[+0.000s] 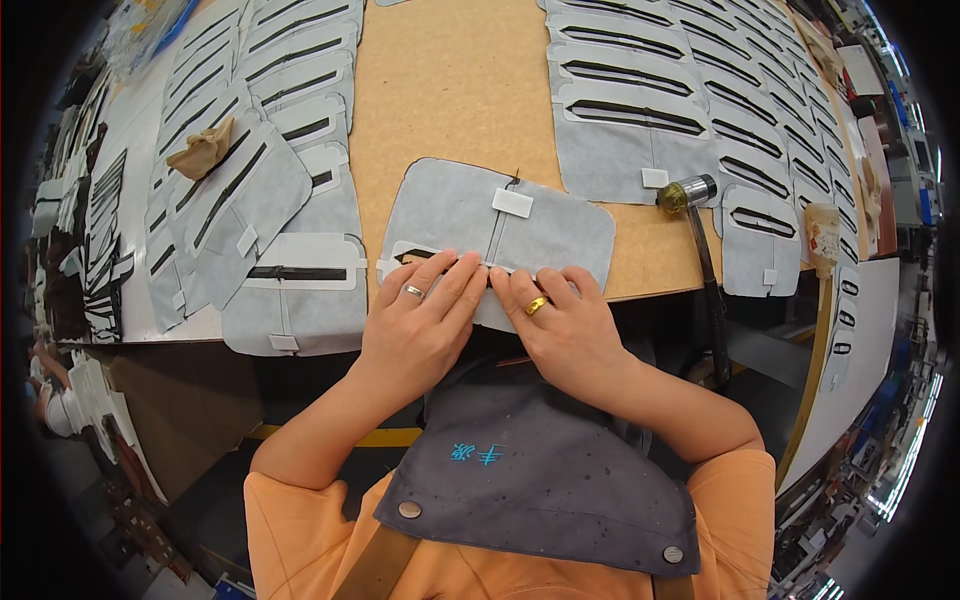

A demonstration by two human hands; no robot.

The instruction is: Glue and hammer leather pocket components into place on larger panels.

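Note:
A grey fabric-like panel (562,235) lies at the table's near edge in front of me. It has a small white tab (512,202), a thin line down its middle and a dark slot in a white border. My left hand (425,310) grips it on the left of this slot, fingertips pressed together along the border. On the other side my right hand (555,320) grips the same panel, its fingertips close to those of the left. Both thumbs are mostly hidden. The fingers cover much of the slot.
Overlapping rows of similar grey panels (625,150) lie on both sides. A hammer (690,193) rests at right, its black handle past the table edge. Farther right is a wooden-handled brush (822,240). At left, a crumpled brown piece (203,150) sits on panels.

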